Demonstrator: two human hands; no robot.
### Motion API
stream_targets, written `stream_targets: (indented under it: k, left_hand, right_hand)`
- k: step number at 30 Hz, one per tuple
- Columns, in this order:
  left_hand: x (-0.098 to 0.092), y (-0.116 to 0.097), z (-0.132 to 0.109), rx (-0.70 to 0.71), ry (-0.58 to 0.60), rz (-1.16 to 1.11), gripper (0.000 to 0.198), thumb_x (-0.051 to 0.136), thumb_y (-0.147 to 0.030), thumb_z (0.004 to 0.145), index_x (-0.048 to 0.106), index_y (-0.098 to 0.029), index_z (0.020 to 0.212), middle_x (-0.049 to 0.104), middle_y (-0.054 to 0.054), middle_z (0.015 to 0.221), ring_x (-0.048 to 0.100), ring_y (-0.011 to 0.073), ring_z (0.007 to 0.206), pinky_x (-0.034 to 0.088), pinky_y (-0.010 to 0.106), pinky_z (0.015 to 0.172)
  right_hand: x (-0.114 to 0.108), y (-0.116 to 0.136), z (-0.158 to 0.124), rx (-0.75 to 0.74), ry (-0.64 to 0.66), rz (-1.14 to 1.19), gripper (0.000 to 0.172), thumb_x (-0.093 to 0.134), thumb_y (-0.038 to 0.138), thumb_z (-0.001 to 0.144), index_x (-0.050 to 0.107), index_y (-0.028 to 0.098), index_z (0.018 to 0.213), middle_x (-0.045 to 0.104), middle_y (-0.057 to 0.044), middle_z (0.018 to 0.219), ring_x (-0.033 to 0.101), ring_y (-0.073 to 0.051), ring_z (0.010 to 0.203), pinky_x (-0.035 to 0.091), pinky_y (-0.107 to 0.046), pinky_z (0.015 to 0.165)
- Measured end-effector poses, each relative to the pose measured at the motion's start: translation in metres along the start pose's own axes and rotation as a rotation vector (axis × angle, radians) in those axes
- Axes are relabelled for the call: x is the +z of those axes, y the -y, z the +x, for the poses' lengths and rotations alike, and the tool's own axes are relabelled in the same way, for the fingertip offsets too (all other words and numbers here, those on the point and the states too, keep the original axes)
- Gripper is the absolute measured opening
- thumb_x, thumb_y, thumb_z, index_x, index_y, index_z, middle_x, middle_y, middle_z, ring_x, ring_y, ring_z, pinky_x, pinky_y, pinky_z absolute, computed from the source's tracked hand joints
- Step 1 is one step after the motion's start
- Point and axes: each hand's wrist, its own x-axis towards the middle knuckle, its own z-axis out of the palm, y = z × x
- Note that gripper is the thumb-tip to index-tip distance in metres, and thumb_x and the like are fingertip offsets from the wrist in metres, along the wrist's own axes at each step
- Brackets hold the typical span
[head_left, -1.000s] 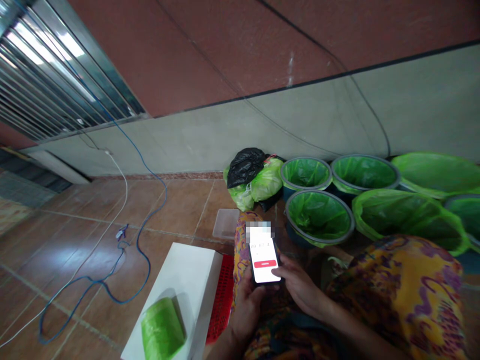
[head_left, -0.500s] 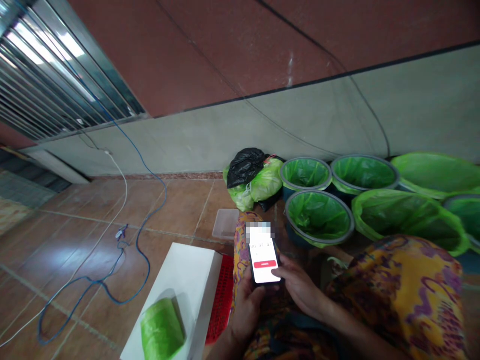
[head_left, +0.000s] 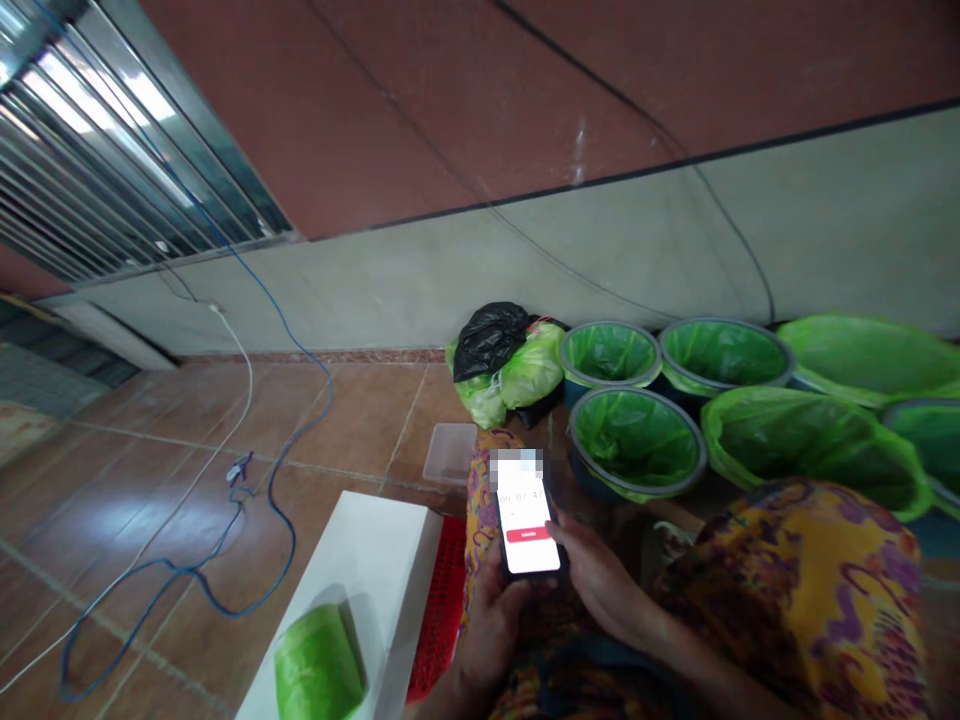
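A smartphone [head_left: 527, 520] with a bright white screen and a red button is held upright above my lap. My left hand [head_left: 499, 610] is closed around its lower left edge. My right hand [head_left: 596, 570] is on the phone's right side, with the thumb at the right end of the red button. The top of the screen is blurred out. To the left, a roll of green plastic bags [head_left: 319, 662] rests on a white box [head_left: 375, 545], apart from both hands.
Several bins lined with green bags, one being the near bin [head_left: 637, 440], stand on the right by the wall. Tied black and green bags [head_left: 510, 360] lie beside them. A red basket [head_left: 436, 600] sits by the box. A blue cable [head_left: 289, 510] loops across the tiled floor.
My right thumb has moved up the screen, from below the red button to its right end. The view has tilted slightly; the phone stays in both hands.
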Motion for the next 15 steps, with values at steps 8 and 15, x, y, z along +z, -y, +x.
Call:
stream_targets:
  k: [8, 15]
  left_hand:
    - [-0.009, -0.001, 0.004, -0.037, 0.089, -0.044, 0.057, 0.078, -0.020, 0.073, 0.072, -0.022, 0.130, 0.080, 0.009, 0.117, 0.072, 0.0327, 0.114, 0.053, 0.049, 0.108]
    - [-0.011, -0.011, 0.004, -0.130, 0.116, -0.044, 0.042, 0.082, -0.019, 0.070, 0.077, -0.021, 0.112, 0.079, 0.004, 0.093, 0.072, 0.0247, 0.089, 0.056, 0.040, 0.092]
  right_hand:
    - [-0.004, -0.005, 0.007, 0.059, -0.037, 0.022, 0.044, 0.065, 0.067, 0.086, 0.081, 0.028, 0.099, 0.084, -0.005, 0.101, 0.075, -0.033, 0.097, 0.057, -0.046, 0.087]
    - [0.001, 0.012, 0.006, 0.024, 0.023, -0.021, 0.033, 0.071, 0.054, 0.081, 0.083, 0.025, 0.092, 0.084, -0.006, 0.097, 0.074, -0.030, 0.089, 0.056, -0.043, 0.081]
